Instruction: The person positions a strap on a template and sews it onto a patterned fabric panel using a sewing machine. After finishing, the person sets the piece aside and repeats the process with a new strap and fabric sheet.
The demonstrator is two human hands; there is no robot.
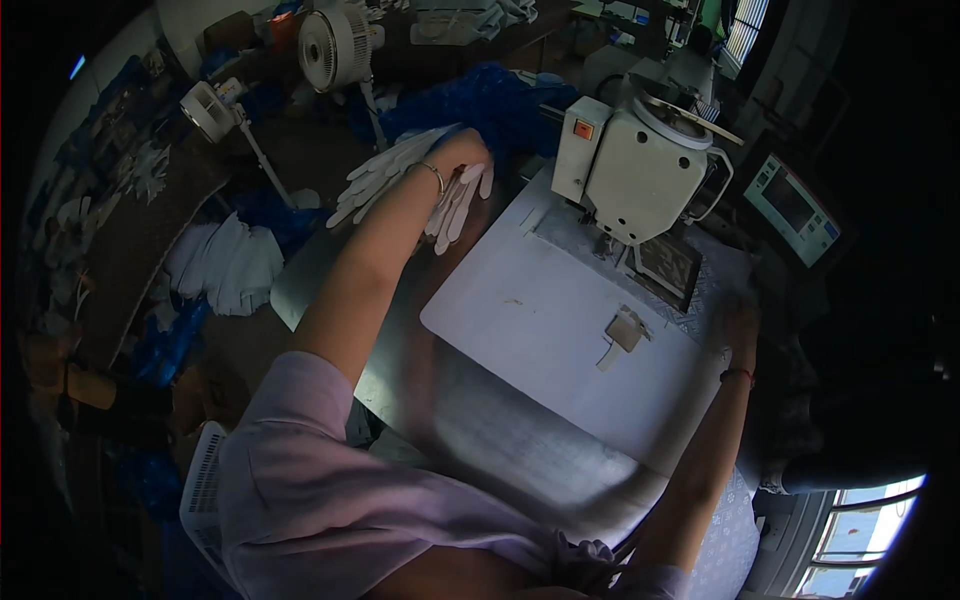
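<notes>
The grey metal table (330,270) carries a cream sewing machine (640,170). The stack of white fabric gloves (385,180) lies far left, long axis diagonal, under the left hand (462,152) (grip not discernible). The right hand (738,325) is laid apparently flat, well apart.

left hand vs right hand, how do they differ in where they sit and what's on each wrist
The left hand reaches far out onto the white gloves; the right hand sits nearer, seemingly flat on patterned cloth by the sewing machine. The left wrist wears a thin bangle, the right a red band. The left hand is lit, the right shadowed. Both forearms are bare.
</notes>
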